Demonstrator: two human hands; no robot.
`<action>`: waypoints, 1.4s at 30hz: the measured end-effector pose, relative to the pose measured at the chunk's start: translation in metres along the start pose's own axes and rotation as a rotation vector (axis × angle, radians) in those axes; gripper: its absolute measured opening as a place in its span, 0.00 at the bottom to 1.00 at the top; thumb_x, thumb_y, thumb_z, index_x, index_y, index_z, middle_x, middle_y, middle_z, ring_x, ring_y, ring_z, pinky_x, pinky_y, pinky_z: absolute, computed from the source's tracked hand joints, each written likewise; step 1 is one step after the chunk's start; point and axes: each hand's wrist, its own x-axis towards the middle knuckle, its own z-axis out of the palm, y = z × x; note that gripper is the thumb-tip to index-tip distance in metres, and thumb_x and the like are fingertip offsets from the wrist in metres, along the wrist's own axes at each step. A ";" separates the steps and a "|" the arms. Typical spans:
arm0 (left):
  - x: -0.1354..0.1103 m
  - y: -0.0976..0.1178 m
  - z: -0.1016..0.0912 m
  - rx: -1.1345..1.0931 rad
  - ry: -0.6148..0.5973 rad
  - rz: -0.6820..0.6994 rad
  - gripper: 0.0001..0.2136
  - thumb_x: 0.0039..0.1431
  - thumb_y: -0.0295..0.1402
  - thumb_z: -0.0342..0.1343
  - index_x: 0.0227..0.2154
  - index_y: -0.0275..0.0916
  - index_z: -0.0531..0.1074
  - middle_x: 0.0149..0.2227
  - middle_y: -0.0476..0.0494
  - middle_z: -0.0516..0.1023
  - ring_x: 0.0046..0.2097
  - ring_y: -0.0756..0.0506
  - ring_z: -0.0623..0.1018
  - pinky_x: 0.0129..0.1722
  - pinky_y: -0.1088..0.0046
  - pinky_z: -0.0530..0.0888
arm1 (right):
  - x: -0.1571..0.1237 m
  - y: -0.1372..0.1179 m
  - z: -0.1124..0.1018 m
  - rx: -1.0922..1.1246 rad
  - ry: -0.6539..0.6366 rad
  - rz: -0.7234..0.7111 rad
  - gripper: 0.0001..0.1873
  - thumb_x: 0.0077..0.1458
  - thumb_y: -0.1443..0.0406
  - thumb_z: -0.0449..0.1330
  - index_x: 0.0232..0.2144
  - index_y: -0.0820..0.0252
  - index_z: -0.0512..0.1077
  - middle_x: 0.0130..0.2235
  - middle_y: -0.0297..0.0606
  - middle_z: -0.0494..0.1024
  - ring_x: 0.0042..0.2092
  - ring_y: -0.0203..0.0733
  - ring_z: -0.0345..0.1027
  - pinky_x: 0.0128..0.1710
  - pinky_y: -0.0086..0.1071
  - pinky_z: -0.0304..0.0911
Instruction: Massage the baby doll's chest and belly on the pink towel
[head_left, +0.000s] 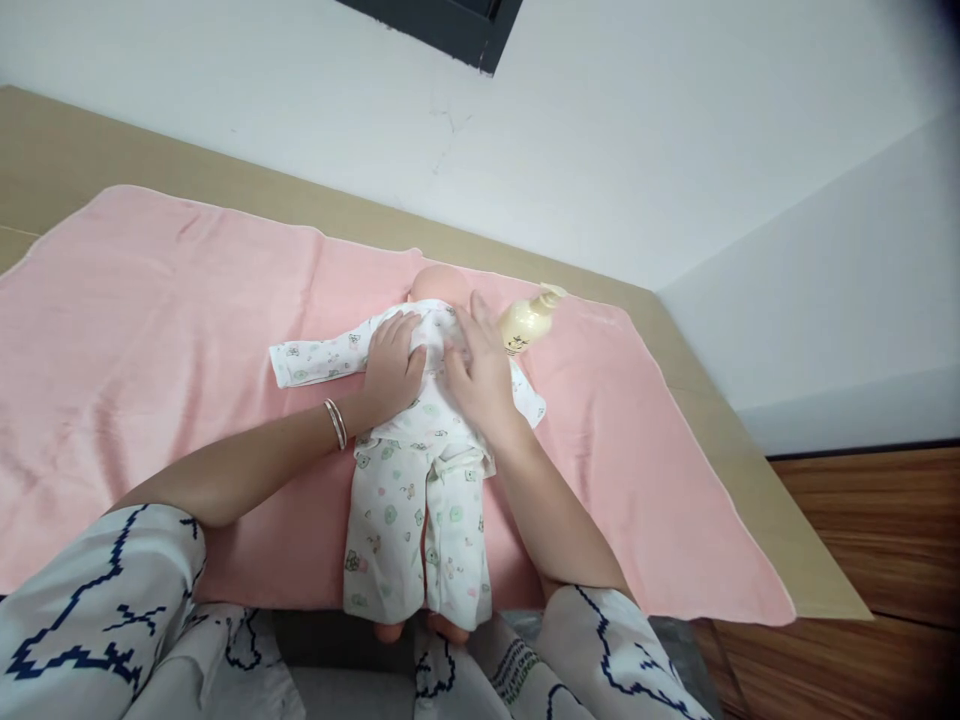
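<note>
A baby doll (441,284) lies stretched out on the pink blanket, its bald head away from me and its feet at the near edge. It wears a white printed top (429,410) and matching trousers (388,520). Flat on the left shoulder area of the top rests my left hand (394,365), fingers stretched. My right hand (480,370) is on the other side of the top, fingers apart and thumb pointing inward. One sleeve (319,360) extends to the left; the other is partly hidden by my right arm. Which way the doll's face points, I cannot tell.
A pale yellow pump bottle (527,322) lies tilted on the pink blanket (225,290), just right of the doll's head. The blanket covers most of a wooden table (697,420). Behind it rises a white wall (300,110), and a wood-grain surface (877,530) is at the right.
</note>
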 end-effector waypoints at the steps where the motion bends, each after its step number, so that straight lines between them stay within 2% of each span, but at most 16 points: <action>1: 0.000 -0.001 0.001 0.002 0.005 0.003 0.23 0.66 0.33 0.42 0.61 0.34 0.64 0.65 0.34 0.70 0.70 0.40 0.64 0.72 0.55 0.59 | 0.001 0.000 0.002 -0.017 -0.067 0.008 0.30 0.68 0.61 0.45 0.69 0.62 0.58 0.74 0.46 0.51 0.76 0.54 0.38 0.74 0.58 0.43; 4: 0.001 -0.003 0.003 0.010 0.024 0.021 0.22 0.66 0.32 0.43 0.61 0.33 0.65 0.64 0.34 0.71 0.69 0.40 0.65 0.71 0.55 0.60 | 0.004 0.000 0.003 -0.033 -0.242 0.001 0.29 0.68 0.63 0.46 0.67 0.66 0.62 0.73 0.51 0.55 0.76 0.58 0.41 0.74 0.59 0.42; 6: 0.000 -0.004 0.004 0.017 0.023 0.031 0.22 0.65 0.32 0.43 0.60 0.33 0.65 0.64 0.34 0.71 0.69 0.40 0.65 0.71 0.55 0.60 | 0.003 0.001 0.000 -0.014 -0.228 -0.028 0.28 0.68 0.63 0.47 0.66 0.65 0.64 0.73 0.50 0.55 0.75 0.56 0.43 0.74 0.57 0.43; 10: 0.000 -0.001 0.003 0.067 0.001 0.032 0.21 0.65 0.31 0.44 0.58 0.34 0.69 0.64 0.34 0.71 0.69 0.39 0.65 0.71 0.54 0.60 | 0.003 0.002 0.003 -0.018 -0.105 -0.032 0.29 0.66 0.64 0.47 0.67 0.64 0.62 0.73 0.47 0.55 0.75 0.52 0.43 0.75 0.54 0.43; 14: 0.012 -0.001 -0.008 0.155 -0.082 0.110 0.22 0.64 0.30 0.43 0.57 0.32 0.71 0.64 0.33 0.72 0.68 0.37 0.67 0.71 0.53 0.60 | 0.005 -0.001 0.008 -0.067 -0.190 -0.005 0.29 0.68 0.65 0.45 0.67 0.69 0.62 0.72 0.52 0.56 0.75 0.57 0.45 0.74 0.56 0.44; 17: 0.031 -0.003 -0.025 0.143 -0.234 0.154 0.22 0.63 0.35 0.46 0.55 0.33 0.74 0.60 0.33 0.75 0.64 0.36 0.72 0.68 0.53 0.65 | 0.005 -0.004 -0.017 0.003 -0.193 -0.048 0.28 0.67 0.62 0.48 0.67 0.63 0.64 0.72 0.48 0.58 0.74 0.53 0.49 0.74 0.53 0.48; 19: 0.044 0.000 -0.036 0.096 -0.282 0.046 0.22 0.63 0.38 0.46 0.52 0.33 0.76 0.58 0.32 0.78 0.60 0.34 0.75 0.64 0.52 0.69 | 0.003 -0.001 -0.045 0.059 -0.087 -0.059 0.28 0.66 0.61 0.49 0.67 0.58 0.64 0.72 0.42 0.58 0.74 0.49 0.49 0.74 0.50 0.50; 22: 0.055 0.024 -0.043 -0.054 -0.215 -0.110 0.23 0.64 0.40 0.44 0.53 0.33 0.76 0.58 0.32 0.78 0.61 0.34 0.76 0.65 0.51 0.69 | 0.002 0.017 -0.082 0.079 0.114 0.026 0.30 0.67 0.60 0.47 0.69 0.59 0.60 0.73 0.41 0.56 0.75 0.47 0.45 0.74 0.50 0.49; 24: 0.062 0.050 -0.039 -0.293 -0.170 -0.146 0.24 0.65 0.41 0.45 0.56 0.32 0.73 0.61 0.33 0.75 0.64 0.37 0.73 0.68 0.55 0.66 | 0.005 0.035 -0.093 0.096 0.199 0.131 0.33 0.66 0.60 0.47 0.70 0.63 0.56 0.73 0.45 0.54 0.75 0.49 0.44 0.74 0.51 0.48; 26: 0.074 0.077 -0.027 -0.669 -0.240 -0.250 0.26 0.67 0.42 0.41 0.58 0.31 0.70 0.61 0.32 0.75 0.63 0.40 0.76 0.65 0.60 0.71 | 0.010 0.056 -0.093 0.132 0.243 0.171 0.34 0.65 0.62 0.46 0.71 0.65 0.53 0.73 0.45 0.55 0.75 0.48 0.44 0.74 0.51 0.48; 27: 0.082 0.089 -0.019 -0.850 -0.337 -0.346 0.29 0.69 0.43 0.35 0.62 0.31 0.67 0.62 0.30 0.74 0.62 0.41 0.77 0.63 0.60 0.73 | 0.014 0.065 -0.089 0.152 0.254 0.152 0.35 0.65 0.64 0.45 0.72 0.64 0.52 0.73 0.44 0.55 0.75 0.46 0.44 0.74 0.50 0.47; 29: 0.102 0.107 -0.001 -1.042 -0.436 -0.484 0.34 0.69 0.43 0.25 0.67 0.29 0.59 0.65 0.27 0.70 0.63 0.42 0.76 0.61 0.61 0.75 | 0.021 0.080 -0.078 0.176 0.251 0.090 0.35 0.63 0.68 0.42 0.72 0.61 0.51 0.73 0.40 0.56 0.75 0.41 0.45 0.75 0.49 0.47; 32: 0.130 0.118 0.022 -1.046 -0.491 -0.533 0.39 0.67 0.43 0.14 0.71 0.25 0.49 0.68 0.23 0.64 0.65 0.44 0.74 0.60 0.65 0.75 | 0.028 0.091 -0.062 0.105 0.184 0.077 0.38 0.59 0.72 0.42 0.71 0.70 0.51 0.73 0.48 0.54 0.76 0.43 0.43 0.75 0.49 0.44; 35: 0.144 0.122 0.030 -1.068 -0.537 -0.572 0.39 0.66 0.43 0.14 0.72 0.24 0.47 0.64 0.21 0.69 0.63 0.43 0.76 0.60 0.62 0.75 | 0.031 0.094 -0.054 -0.032 0.134 0.082 0.37 0.57 0.72 0.44 0.69 0.77 0.54 0.72 0.56 0.55 0.75 0.50 0.43 0.75 0.54 0.40; 38: 0.146 0.126 0.023 -1.052 -0.575 -0.549 0.39 0.67 0.45 0.16 0.72 0.24 0.46 0.62 0.22 0.71 0.62 0.41 0.76 0.58 0.61 0.77 | 0.031 0.093 -0.052 -0.098 0.151 0.049 0.35 0.59 0.70 0.44 0.68 0.74 0.57 0.70 0.54 0.60 0.73 0.54 0.48 0.74 0.55 0.41; 42: 0.139 0.126 0.004 -0.968 -0.580 -0.493 0.39 0.66 0.44 0.14 0.71 0.23 0.47 0.67 0.24 0.66 0.67 0.44 0.72 0.59 0.65 0.75 | 0.032 0.088 -0.052 -0.150 0.153 0.056 0.33 0.61 0.68 0.46 0.68 0.73 0.57 0.69 0.56 0.60 0.71 0.56 0.49 0.73 0.57 0.43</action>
